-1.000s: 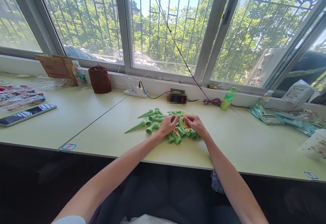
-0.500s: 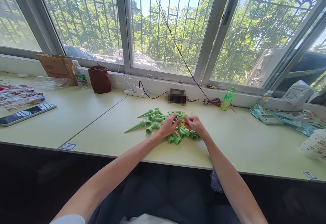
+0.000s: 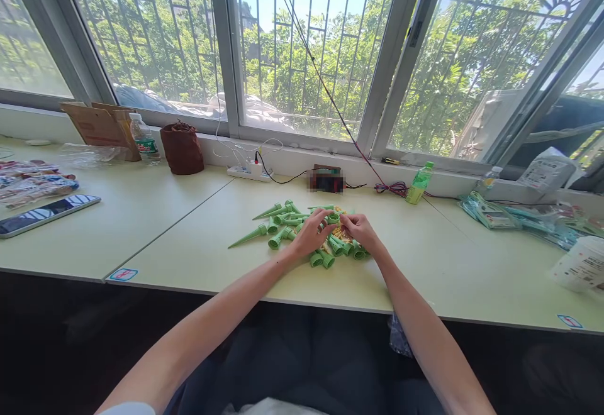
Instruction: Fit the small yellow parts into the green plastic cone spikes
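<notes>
A heap of green plastic cone spikes (image 3: 283, 223) lies on the pale desk (image 3: 198, 239) below the window, with small yellowish pieces (image 3: 340, 234) among them. My left hand (image 3: 311, 234) has its fingers curled round one green spike (image 3: 331, 218), lifted a little above the heap. My right hand (image 3: 361, 231) rests on the right side of the heap, its fingers pinched over the yellowish pieces; what they hold is too small to name. One long spike (image 3: 248, 236) lies apart at the heap's left.
Along the sill stand a power strip (image 3: 250, 170), a brown pouch (image 3: 182, 148), a water bottle (image 3: 141, 138), a green bottle (image 3: 419, 183) and a cardboard piece (image 3: 97, 124). A flat dark package (image 3: 44, 214) lies at left. Plastic bags (image 3: 519, 217) lie at right.
My left hand has closed on a green spike and raised it slightly from the heap. My right hand stays pinched at the heap's right. The view has tilted down a little.
</notes>
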Demonstrator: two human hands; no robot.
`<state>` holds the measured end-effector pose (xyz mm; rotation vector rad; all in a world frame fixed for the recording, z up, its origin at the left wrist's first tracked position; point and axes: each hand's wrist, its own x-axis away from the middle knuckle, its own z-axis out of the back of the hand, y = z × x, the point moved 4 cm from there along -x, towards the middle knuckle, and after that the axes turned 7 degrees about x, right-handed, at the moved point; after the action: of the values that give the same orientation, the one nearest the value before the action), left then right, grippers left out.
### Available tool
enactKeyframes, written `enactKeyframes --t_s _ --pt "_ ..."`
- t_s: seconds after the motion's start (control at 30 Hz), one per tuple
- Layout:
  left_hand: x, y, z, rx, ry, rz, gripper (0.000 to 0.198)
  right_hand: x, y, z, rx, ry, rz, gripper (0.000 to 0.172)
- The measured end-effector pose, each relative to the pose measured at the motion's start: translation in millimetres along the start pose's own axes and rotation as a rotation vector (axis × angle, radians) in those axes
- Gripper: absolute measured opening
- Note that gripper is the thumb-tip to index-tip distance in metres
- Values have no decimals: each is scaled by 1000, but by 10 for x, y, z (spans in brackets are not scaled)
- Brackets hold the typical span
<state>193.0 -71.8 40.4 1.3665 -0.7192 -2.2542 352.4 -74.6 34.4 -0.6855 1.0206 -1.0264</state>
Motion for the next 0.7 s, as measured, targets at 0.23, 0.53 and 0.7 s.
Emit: enactKeyframes --t_s 0.23,0.53,0.7 --pt "-13 2 4 37 81 82 36 22 -66 59 -89 122 -5 53" --pt "-28 -35 13 91 20 268 63 38 -130 76 -108 121 37 51" --pt "-21 -81 -36 206 -29 388 72 30 -100 69 -97 99 44 50"
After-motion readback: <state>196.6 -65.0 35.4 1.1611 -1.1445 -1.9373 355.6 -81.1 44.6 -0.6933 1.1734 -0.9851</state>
